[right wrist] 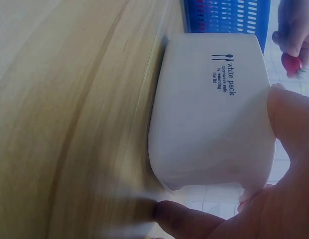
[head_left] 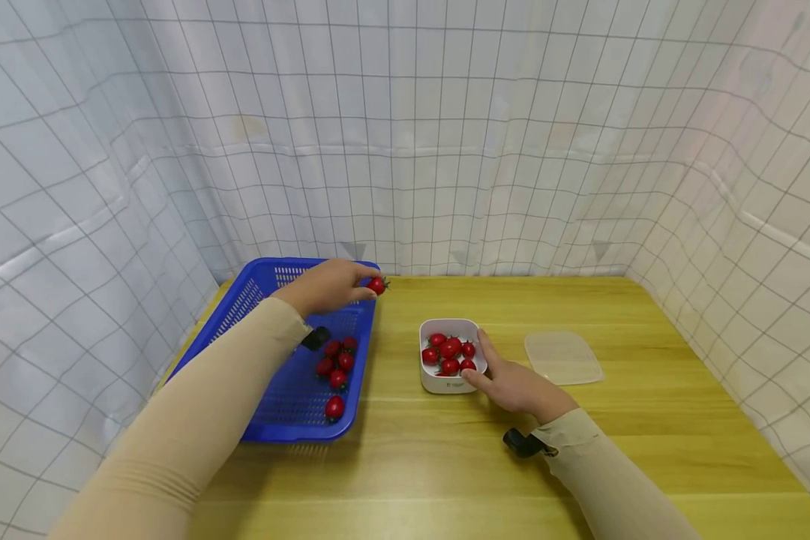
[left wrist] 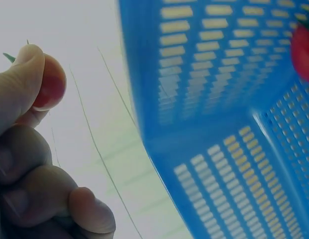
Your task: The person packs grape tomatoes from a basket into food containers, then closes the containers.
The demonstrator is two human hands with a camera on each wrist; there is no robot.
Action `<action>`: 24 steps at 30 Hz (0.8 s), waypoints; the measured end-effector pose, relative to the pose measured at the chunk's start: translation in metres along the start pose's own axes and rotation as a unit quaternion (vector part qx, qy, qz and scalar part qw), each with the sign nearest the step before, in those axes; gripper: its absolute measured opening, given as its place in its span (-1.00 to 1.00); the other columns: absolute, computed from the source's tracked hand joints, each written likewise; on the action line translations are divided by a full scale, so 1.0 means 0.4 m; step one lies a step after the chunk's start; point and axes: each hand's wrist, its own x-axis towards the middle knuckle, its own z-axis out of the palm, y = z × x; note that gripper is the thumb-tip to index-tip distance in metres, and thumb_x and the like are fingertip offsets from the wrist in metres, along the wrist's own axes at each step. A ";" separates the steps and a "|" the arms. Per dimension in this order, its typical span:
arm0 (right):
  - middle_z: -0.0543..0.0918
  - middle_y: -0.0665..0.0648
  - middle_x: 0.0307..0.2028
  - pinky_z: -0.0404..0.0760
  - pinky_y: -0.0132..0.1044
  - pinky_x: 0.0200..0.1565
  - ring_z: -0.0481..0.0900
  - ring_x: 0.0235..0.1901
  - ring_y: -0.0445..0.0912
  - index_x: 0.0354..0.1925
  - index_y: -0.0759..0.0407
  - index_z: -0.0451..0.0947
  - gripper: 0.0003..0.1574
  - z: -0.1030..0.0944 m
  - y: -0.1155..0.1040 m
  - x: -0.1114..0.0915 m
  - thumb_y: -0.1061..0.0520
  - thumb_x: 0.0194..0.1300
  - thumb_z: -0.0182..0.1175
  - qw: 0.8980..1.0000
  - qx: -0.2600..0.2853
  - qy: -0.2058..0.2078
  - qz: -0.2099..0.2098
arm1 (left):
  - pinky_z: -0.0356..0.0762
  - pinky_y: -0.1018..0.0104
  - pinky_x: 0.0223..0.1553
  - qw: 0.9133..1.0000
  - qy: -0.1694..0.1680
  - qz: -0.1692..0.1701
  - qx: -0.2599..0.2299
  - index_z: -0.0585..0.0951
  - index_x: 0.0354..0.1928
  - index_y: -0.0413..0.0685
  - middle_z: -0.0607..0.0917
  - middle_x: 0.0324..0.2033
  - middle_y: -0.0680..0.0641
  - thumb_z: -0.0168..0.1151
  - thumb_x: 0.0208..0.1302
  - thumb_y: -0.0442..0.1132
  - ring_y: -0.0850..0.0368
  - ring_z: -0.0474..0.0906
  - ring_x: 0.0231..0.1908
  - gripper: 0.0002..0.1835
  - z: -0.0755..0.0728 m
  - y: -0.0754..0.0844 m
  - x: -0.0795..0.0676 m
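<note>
My left hand (head_left: 334, 286) pinches a cherry tomato (head_left: 377, 285) with a green calyx between thumb and fingertips, above the far right rim of the blue basket (head_left: 288, 433). In the left wrist view the same tomato (left wrist: 53, 82) shows beside the thumb, its remaining fingers curled below. My right hand (head_left: 518, 386) holds a white square container (head_left: 439, 384) at its right side, with the thumb at the near rim. Several cherry tomatoes (head_left: 450, 347) lie inside this container. Printed lettering marks its front wall (right wrist: 209, 114) in the right wrist view.
Several more cherry tomatoes (head_left: 338, 379) sit along the right side of the basket. A translucent lid (head_left: 563, 358) lies flat on the wooden table (head_left: 445, 465), right of the container. Grid-patterned white curtains (head_left: 445, 150) enclose the table at the back and sides.
</note>
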 end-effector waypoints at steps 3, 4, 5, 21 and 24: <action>0.34 0.44 0.52 0.39 0.22 0.46 0.51 0.39 0.32 0.70 0.04 -0.53 0.26 -0.001 -0.001 -0.001 -0.51 0.55 -0.11 1.000 -0.001 -0.001 0.002 | 0.46 -0.13 0.42 1.000 -0.010 0.007 0.007 0.56 0.45 0.07 0.69 0.29 -0.12 0.23 0.55 0.03 -0.10 0.61 0.28 -0.48 0.007 0.025 0.010; 0.34 0.44 0.52 0.39 0.22 0.46 0.51 0.39 0.32 0.70 0.04 -0.53 0.26 -0.001 -0.002 -0.001 -0.51 0.55 -0.11 1.000 -0.002 -0.001 0.002 | 0.47 -0.11 0.42 1.000 -0.015 0.009 0.006 0.56 0.44 0.07 0.69 0.29 -0.11 0.23 0.55 0.04 -0.08 0.62 0.27 -0.48 0.010 0.032 0.012; 0.35 0.44 0.51 0.39 0.22 0.46 0.51 0.39 0.32 0.70 0.04 -0.53 0.26 -0.001 -0.002 -0.001 -0.52 0.55 -0.11 1.000 -0.002 -0.001 0.002 | 0.48 -0.11 0.41 1.000 -0.018 0.013 0.006 0.57 0.44 0.06 0.69 0.28 -0.11 0.22 0.55 0.04 -0.06 0.62 0.26 -0.48 0.013 0.039 0.014; 0.31 0.44 0.53 0.34 0.22 0.49 0.47 0.42 0.33 0.70 0.04 -0.53 0.26 0.001 0.004 0.005 -0.50 0.55 -0.10 1.000 0.006 -0.003 -0.001 | 0.65 0.06 0.12 0.994 -0.059 0.088 0.024 0.60 0.40 0.04 0.78 -0.05 -0.01 0.19 0.57 0.05 0.07 0.66 -0.08 -0.51 0.041 0.139 0.049; 0.30 0.43 0.54 0.34 0.23 0.49 0.46 0.43 0.33 0.70 0.03 -0.53 0.27 0.001 0.004 0.005 -0.52 0.54 -0.10 1.000 0.006 -0.003 0.001 | 0.65 0.12 -0.01 0.994 -0.063 0.089 0.028 0.61 0.40 0.07 0.74 -0.17 0.03 0.19 0.57 0.05 0.11 0.59 -0.21 -0.52 0.042 0.154 0.052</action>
